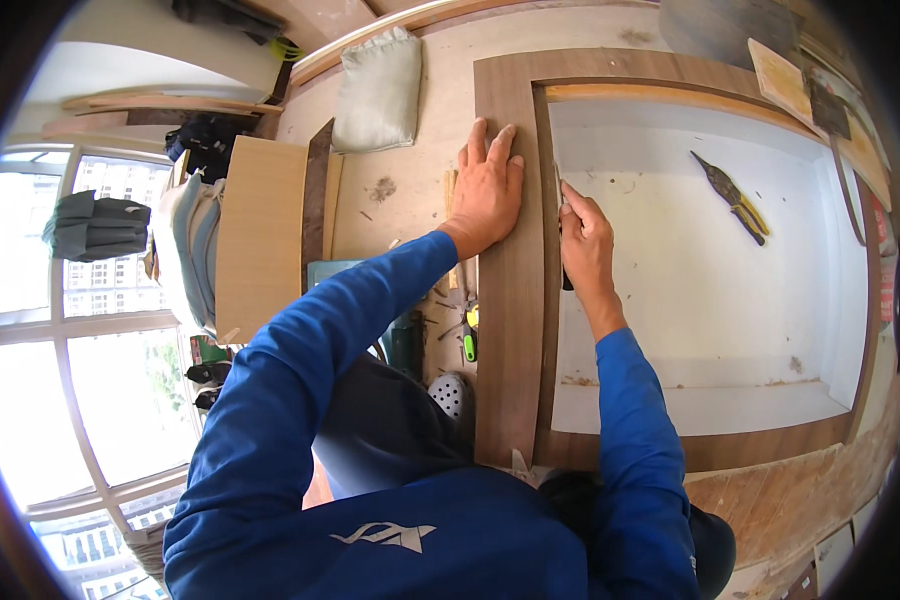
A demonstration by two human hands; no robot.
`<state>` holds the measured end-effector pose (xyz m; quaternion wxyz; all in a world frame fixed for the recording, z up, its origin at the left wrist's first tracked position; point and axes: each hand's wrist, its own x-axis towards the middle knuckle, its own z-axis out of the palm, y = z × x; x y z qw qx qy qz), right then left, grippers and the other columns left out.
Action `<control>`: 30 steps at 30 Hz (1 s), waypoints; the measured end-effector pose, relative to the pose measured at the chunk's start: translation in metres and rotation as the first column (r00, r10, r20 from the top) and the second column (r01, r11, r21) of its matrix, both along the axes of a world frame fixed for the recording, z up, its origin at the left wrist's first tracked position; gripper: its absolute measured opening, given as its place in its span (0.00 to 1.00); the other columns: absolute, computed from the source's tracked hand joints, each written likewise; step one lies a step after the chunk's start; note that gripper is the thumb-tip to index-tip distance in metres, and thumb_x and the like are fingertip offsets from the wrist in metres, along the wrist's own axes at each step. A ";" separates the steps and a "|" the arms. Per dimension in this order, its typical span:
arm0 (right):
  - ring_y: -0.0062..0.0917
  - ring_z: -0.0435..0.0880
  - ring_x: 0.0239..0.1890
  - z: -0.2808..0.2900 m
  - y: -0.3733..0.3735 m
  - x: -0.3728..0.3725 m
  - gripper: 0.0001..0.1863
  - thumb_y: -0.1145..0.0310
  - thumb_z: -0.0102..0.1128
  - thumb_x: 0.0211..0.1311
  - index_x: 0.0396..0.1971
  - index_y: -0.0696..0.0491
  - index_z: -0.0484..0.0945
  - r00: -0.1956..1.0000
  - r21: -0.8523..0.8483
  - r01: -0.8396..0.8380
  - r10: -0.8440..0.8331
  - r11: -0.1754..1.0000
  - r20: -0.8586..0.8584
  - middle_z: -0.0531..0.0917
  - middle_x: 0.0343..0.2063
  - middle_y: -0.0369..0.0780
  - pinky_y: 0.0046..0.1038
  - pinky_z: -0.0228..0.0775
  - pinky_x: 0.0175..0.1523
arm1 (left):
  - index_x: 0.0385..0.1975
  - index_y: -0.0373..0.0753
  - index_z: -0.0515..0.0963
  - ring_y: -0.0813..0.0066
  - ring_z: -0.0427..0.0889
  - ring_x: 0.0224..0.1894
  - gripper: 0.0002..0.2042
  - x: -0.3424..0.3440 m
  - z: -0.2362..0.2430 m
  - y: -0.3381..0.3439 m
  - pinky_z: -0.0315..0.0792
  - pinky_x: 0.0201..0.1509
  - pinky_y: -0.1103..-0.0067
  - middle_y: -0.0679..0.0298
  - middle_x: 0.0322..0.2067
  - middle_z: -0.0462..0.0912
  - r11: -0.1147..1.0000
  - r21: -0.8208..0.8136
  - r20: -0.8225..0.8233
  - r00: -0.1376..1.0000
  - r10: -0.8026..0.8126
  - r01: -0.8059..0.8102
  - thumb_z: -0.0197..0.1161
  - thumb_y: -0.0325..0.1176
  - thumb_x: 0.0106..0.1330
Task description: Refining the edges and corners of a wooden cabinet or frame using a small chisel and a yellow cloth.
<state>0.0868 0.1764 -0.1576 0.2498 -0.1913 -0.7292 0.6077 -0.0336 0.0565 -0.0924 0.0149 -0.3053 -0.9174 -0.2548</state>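
My left hand point(489, 195) lies flat on the wood-grain brown board of a cabinet frame point(510, 350), fingers pointing away from me and slightly apart. Just right of it, inside the frame's opening, my right hand point(586, 238) is closed around a slim tool point(558, 184). A thin tip sticks out past the fingers along the board's inner edge, and a dark end shows below the palm; its exact kind is hidden by the grip. Pliers point(732, 200) with yellow and black handles lie on the white panel point(670, 310) within the frame.
A green-and-yellow handled tool point(470, 335) lies beside the frame's left edge, near a grey clog point(449, 394) with holes. A pale cushion-like bag point(378, 90) rests at the back. Left stands a light wooden box point(260, 235) before windows. A loose board point(785, 85) leans at back right.
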 end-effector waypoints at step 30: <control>0.34 0.82 0.36 0.001 0.005 -0.030 0.17 0.81 0.55 0.71 0.55 0.59 0.84 0.998 -0.001 0.055 -0.055 0.999 -0.018 0.82 0.34 0.44 0.34 0.75 0.45 | 0.72 0.38 0.67 0.31 0.62 0.70 0.25 -0.001 0.001 0.000 0.59 0.76 0.53 0.34 0.74 0.56 1.000 0.010 -0.035 0.999 -0.007 0.007 0.52 0.37 0.77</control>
